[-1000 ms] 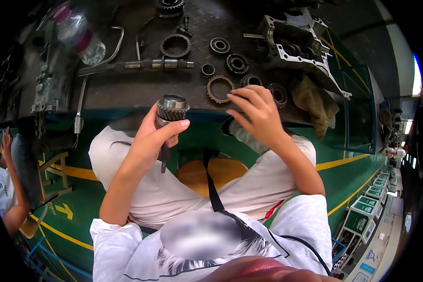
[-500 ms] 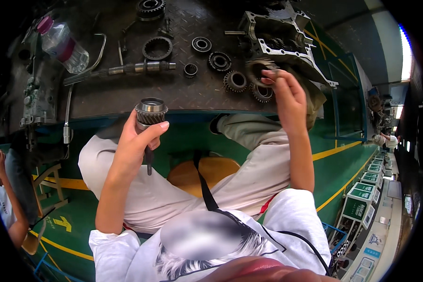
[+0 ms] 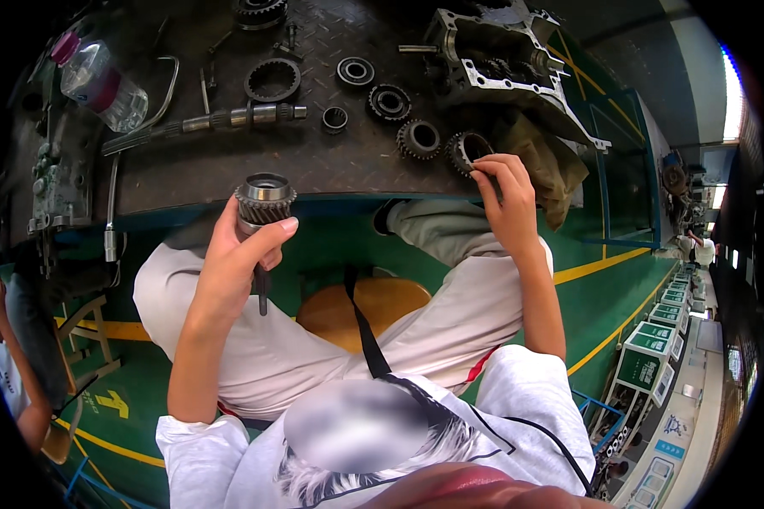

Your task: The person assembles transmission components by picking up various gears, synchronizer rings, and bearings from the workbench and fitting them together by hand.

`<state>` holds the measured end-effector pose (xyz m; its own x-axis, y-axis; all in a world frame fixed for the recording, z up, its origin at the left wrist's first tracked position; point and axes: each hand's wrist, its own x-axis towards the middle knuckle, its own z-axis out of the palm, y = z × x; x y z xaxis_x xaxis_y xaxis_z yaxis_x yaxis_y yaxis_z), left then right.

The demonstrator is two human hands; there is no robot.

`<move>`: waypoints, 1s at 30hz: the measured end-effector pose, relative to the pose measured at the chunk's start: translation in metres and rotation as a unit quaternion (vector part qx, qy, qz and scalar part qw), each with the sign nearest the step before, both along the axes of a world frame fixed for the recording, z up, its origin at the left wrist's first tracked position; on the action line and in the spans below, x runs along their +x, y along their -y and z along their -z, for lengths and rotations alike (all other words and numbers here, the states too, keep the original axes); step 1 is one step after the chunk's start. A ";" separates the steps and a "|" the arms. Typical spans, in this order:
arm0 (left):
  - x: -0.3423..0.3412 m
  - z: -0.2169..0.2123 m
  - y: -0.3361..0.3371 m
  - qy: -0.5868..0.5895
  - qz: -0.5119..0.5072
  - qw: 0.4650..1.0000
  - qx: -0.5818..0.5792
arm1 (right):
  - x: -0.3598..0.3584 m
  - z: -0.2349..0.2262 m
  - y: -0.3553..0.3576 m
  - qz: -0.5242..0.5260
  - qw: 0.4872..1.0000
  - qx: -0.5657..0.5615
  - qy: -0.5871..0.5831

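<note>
Upright in front of the bench edge, a steel helical gear (image 3: 265,209) with a smooth collar on top is gripped by my left hand (image 3: 233,263). A thin shaft (image 3: 263,293) sticks out below that fist. My right hand (image 3: 508,195) pinches the near right rim of a toothed ring (image 3: 464,154) at the bench edge. That ring appears to lie on or against another gear, whose outline it mostly covers. Beside it rest a second gear (image 3: 418,139), a bearing-like gear (image 3: 389,103), a ball bearing (image 3: 355,72) and a small sleeve (image 3: 334,120).
A long splined shaft (image 3: 221,120) and a large toothed ring (image 3: 272,80) lie on the dark metal bench (image 3: 314,174). An open gearbox housing (image 3: 501,72) stands at the far right, a plastic bottle (image 3: 102,81) at the left. Another person's arm (image 3: 25,365) shows far left.
My right hand has lowered the toothed ring toward the gear at the bench edge. My left hand keeps hold of the helical gear. The whole view has shifted slightly.
</note>
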<state>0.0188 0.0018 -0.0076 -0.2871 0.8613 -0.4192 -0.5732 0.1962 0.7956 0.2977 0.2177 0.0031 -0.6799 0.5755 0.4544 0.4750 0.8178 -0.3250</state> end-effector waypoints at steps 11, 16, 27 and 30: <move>-0.001 -0.002 0.001 0.002 0.000 1.000 0.004 | -0.004 -0.008 -0.002 0.013 0.999 0.044 0.017; -0.002 0.002 0.002 -0.002 -0.001 1.000 0.003 | -0.011 -0.017 -0.017 0.000 0.994 -0.098 0.047; -0.003 -0.001 0.003 -0.001 -0.009 1.000 -0.001 | -0.017 -0.034 -0.026 -0.007 0.980 -0.175 0.095; -0.002 0.000 0.002 0.000 -0.002 1.000 0.001 | -0.017 -0.034 -0.029 -0.014 0.982 -0.155 0.103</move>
